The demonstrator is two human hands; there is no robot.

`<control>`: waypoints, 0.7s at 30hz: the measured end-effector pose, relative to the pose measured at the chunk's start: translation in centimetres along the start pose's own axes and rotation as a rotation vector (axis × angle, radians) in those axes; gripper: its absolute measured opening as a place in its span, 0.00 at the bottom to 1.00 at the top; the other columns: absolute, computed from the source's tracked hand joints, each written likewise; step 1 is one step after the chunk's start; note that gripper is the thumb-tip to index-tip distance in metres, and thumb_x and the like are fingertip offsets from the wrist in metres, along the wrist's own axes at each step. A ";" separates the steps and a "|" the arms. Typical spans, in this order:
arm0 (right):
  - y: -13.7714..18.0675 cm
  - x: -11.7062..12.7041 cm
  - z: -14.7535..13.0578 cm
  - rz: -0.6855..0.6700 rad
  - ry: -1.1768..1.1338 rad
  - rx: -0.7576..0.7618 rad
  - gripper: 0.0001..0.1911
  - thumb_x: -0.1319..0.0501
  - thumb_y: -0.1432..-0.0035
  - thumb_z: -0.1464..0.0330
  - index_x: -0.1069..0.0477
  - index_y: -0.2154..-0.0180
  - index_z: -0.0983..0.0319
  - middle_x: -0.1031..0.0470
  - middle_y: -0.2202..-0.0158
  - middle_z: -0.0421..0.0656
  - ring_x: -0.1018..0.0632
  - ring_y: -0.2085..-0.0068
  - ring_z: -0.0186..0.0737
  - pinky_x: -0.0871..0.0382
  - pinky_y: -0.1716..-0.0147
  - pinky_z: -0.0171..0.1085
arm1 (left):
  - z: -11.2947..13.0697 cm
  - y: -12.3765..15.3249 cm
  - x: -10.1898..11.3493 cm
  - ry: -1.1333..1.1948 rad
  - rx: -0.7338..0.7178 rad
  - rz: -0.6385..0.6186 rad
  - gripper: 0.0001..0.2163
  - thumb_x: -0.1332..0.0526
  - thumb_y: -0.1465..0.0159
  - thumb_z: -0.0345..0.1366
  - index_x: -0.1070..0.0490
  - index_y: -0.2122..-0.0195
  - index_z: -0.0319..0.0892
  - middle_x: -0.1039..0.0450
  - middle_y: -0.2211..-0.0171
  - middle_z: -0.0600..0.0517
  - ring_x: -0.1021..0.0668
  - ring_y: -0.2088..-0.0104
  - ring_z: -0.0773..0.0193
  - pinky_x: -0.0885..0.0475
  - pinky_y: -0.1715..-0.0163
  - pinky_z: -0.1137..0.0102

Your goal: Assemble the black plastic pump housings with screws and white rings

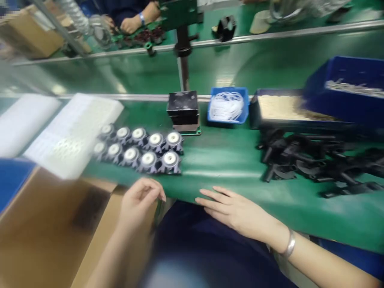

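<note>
At the near edge of the green bench my left hand point(142, 198) is loosely closed, fingers curled in with the thumb against them; nothing shows in it. My right hand point(223, 206) lies flat at the same edge, fingers stretched out and apart, holding nothing. Just beyond my left hand stand two rows of black round parts point(148, 159) with white ring-shaped centres. Several loose black plastic parts point(315, 160) with tube-like arms are piled to the right of my right hand.
A black block point(183, 106) stands under a post. Beside it sits a blue bin point(211, 105) of white rings. Further right are dark blue bins point(345, 92). White foam trays point(75, 128) and an open cardboard box point(99, 240) are left. A person's hand point(130, 25) shows across the bench.
</note>
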State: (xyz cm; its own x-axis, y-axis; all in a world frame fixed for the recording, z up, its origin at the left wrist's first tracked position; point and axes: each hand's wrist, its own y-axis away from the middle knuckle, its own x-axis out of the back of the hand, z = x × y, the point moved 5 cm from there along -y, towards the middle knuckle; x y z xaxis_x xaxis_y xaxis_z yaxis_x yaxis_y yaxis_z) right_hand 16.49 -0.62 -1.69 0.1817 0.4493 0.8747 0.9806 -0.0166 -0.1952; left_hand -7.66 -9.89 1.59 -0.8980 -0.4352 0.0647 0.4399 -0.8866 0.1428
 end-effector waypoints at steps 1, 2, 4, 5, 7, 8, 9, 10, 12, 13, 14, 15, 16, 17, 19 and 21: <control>-0.1 -0.1 0.0 -0.012 0.010 0.003 0.18 0.48 0.32 0.77 0.28 0.46 0.61 0.36 0.36 0.43 0.40 0.33 0.47 0.43 0.35 0.54 | -0.5 1.0 2.2 -0.073 0.002 0.049 0.09 0.35 0.38 0.42 0.28 0.71 0.43 0.25 0.73 0.49 0.23 0.71 0.59 0.28 0.68 0.66; 0.0 -0.2 0.1 -0.028 0.029 0.005 0.19 0.48 0.33 0.78 0.29 0.45 0.60 0.37 0.35 0.43 0.41 0.33 0.48 0.42 0.35 0.55 | -1.2 1.9 4.0 -0.172 0.008 0.064 0.08 0.36 0.37 0.42 0.27 0.70 0.44 0.24 0.71 0.48 0.22 0.69 0.58 0.27 0.65 0.65; 0.2 -0.9 0.3 -0.076 0.098 0.023 0.22 0.49 0.34 0.78 0.31 0.42 0.58 0.40 0.34 0.43 0.43 0.32 0.48 0.42 0.36 0.55 | -2.7 3.7 6.6 -0.450 0.002 0.030 0.06 0.39 0.36 0.40 0.26 0.67 0.45 0.21 0.66 0.47 0.20 0.62 0.54 0.27 0.58 0.60; 0.3 -1.3 0.4 -0.100 0.144 0.044 0.23 0.50 0.34 0.78 0.32 0.42 0.58 0.41 0.33 0.42 0.43 0.32 0.48 0.42 0.36 0.56 | -3.5 4.5 7.7 -0.620 -0.022 0.023 0.05 0.39 0.36 0.38 0.26 0.67 0.46 0.21 0.65 0.48 0.21 0.57 0.51 0.29 0.52 0.55; 0.7 -1.9 0.8 -0.137 0.233 0.086 0.23 0.51 0.34 0.77 0.32 0.42 0.57 0.43 0.32 0.42 0.44 0.32 0.49 0.42 0.37 0.56 | -4.7 6.3 9.5 -0.953 -0.090 0.057 0.05 0.40 0.36 0.33 0.26 0.69 0.47 0.20 0.63 0.49 0.26 0.44 0.45 0.43 0.40 0.43; 0.8 -2.2 1.0 -0.147 0.268 0.104 0.22 0.51 0.34 0.76 0.31 0.42 0.57 0.44 0.32 0.43 0.43 0.32 0.50 0.42 0.37 0.56 | -5.4 7.2 10.3 -1.081 -0.110 0.083 0.07 0.40 0.36 0.31 0.27 0.71 0.47 0.19 0.62 0.50 0.32 0.39 0.43 0.53 0.38 0.38; 0.9 -2.4 1.1 -0.150 0.291 0.115 0.22 0.51 0.34 0.75 0.31 0.43 0.57 0.44 0.32 0.43 0.43 0.32 0.51 0.42 0.38 0.56 | -6.1 8.0 11.1 -1.172 -0.111 0.106 0.08 0.40 0.37 0.29 0.27 0.72 0.46 0.19 0.60 0.50 0.37 0.35 0.42 0.61 0.38 0.34; 0.9 -2.5 1.2 -0.147 0.304 0.117 0.21 0.51 0.33 0.73 0.30 0.44 0.57 0.43 0.32 0.44 0.42 0.32 0.52 0.42 0.38 0.56 | -6.9 8.7 11.9 -1.222 -0.090 0.114 0.08 0.40 0.37 0.28 0.28 0.73 0.46 0.19 0.56 0.51 0.42 0.33 0.40 0.65 0.40 0.31; 0.7 -2.6 1.3 -0.136 0.310 0.104 0.19 0.50 0.32 0.71 0.29 0.45 0.55 0.42 0.33 0.44 0.40 0.33 0.53 0.41 0.39 0.56 | -8.5 9.9 13.5 -1.243 -0.030 0.099 0.08 0.40 0.37 0.29 0.28 0.73 0.45 0.23 0.47 0.52 0.49 0.31 0.38 0.59 0.41 0.29; 0.5 -2.5 1.3 -0.132 0.310 0.093 0.18 0.50 0.32 0.69 0.28 0.46 0.55 0.41 0.33 0.44 0.39 0.34 0.53 0.40 0.39 0.56 | -9.2 10.3 14.2 -1.237 -0.013 0.089 0.08 0.39 0.37 0.29 0.28 0.73 0.45 0.25 0.45 0.53 0.49 0.31 0.37 0.53 0.42 0.30; 0.4 -2.5 1.2 -0.132 0.310 0.081 0.17 0.49 0.32 0.69 0.28 0.47 0.54 0.41 0.33 0.43 0.39 0.34 0.54 0.39 0.40 0.55 | -9.8 10.5 14.8 -1.229 -0.013 0.077 0.08 0.39 0.37 0.30 0.27 0.73 0.46 0.27 0.43 0.53 0.48 0.32 0.39 0.46 0.42 0.34; 0.3 -2.5 1.1 -0.135 0.312 0.070 0.17 0.49 0.32 0.69 0.27 0.48 0.54 0.41 0.33 0.43 0.39 0.34 0.53 0.39 0.40 0.55 | -10.3 10.6 15.3 -1.223 -0.031 0.060 0.08 0.39 0.37 0.30 0.27 0.73 0.46 0.27 0.43 0.53 0.43 0.33 0.41 0.40 0.43 0.40; 0.2 -2.5 0.9 -0.139 0.314 0.059 0.16 0.49 0.32 0.69 0.27 0.48 0.54 0.42 0.33 0.43 0.39 0.34 0.53 0.39 0.40 0.55 | -10.6 10.6 15.7 -1.219 -0.060 0.050 0.08 0.40 0.37 0.31 0.26 0.73 0.47 0.27 0.42 0.53 0.38 0.36 0.44 0.35 0.45 0.45; 0.1 -2.4 0.8 -0.141 0.314 0.050 0.16 0.48 0.32 0.69 0.26 0.49 0.54 0.42 0.33 0.43 0.39 0.34 0.53 0.39 0.40 0.55 | -10.8 10.5 15.9 -1.215 -0.095 0.049 0.08 0.40 0.37 0.31 0.26 0.73 0.47 0.27 0.43 0.53 0.34 0.40 0.46 0.32 0.47 0.49; 0.0 -2.4 0.5 -0.146 0.313 0.033 0.16 0.48 0.32 0.71 0.26 0.50 0.54 0.42 0.33 0.43 0.39 0.34 0.52 0.39 0.39 0.55 | -11.0 10.2 16.3 -1.189 -0.160 0.081 0.08 0.39 0.37 0.33 0.26 0.73 0.48 0.25 0.45 0.53 0.28 0.47 0.48 0.30 0.50 0.53; -0.1 -2.4 0.1 -0.159 0.318 0.018 0.16 0.48 0.32 0.72 0.26 0.50 0.56 0.42 0.33 0.44 0.39 0.33 0.51 0.40 0.39 0.55 | -11.1 10.1 16.5 -1.157 -0.209 0.136 0.07 0.38 0.39 0.35 0.26 0.74 0.49 0.22 0.48 0.53 0.27 0.50 0.47 0.29 0.51 0.54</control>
State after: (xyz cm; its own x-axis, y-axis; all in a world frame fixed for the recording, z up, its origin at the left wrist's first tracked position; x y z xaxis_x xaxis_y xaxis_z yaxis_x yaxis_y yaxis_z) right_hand 15.99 -1.56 -3.80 0.0433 0.1448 0.9885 0.9975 0.0486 -0.0509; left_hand -17.96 -27.81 -6.88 -0.2669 -0.2229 0.9376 0.4279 -0.8991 -0.0919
